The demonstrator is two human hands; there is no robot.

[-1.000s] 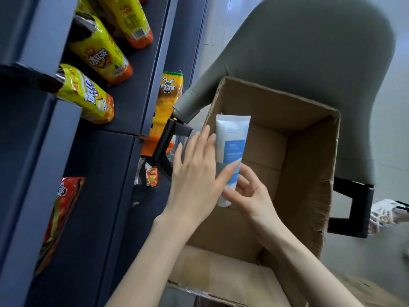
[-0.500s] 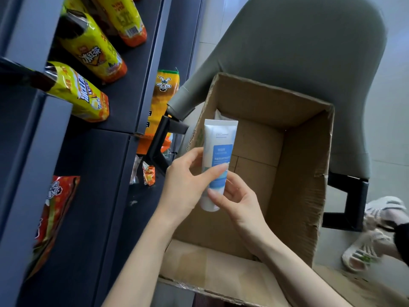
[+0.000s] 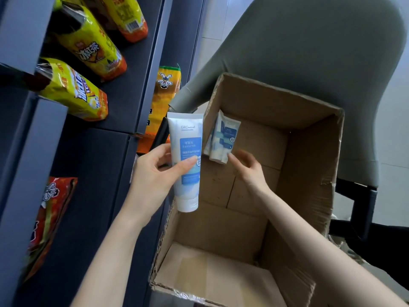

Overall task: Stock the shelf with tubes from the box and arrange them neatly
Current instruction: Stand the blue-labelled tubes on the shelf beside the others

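Observation:
My left hand [image 3: 152, 173] grips a white tube with a blue label [image 3: 187, 165], cap end down, thumb across its front. It hangs over the left wall of the open cardboard box [image 3: 309, 173], beside the dark shelf [image 3: 93, 173]. Inside the box, a few more white-and-blue tubes [image 3: 222, 138] lean in the far left corner. My right hand [image 3: 247, 167] is down in the box with loosely curved fingers. Its fingertips are at the lower end of those tubes and it holds nothing.
Yellow drink bottles [image 3: 88, 54] lie on the upper shelf. A red snack bag [image 3: 51, 209] sits lower left, and an orange snack bag [image 3: 163, 103] hangs between shelf and box. A grey chair [image 3: 309, 52] stands behind the box.
My right hand let go of the tube and reached further into the box toward the leaning tubes. My left hand carried the tube leftward, toward the shelf.

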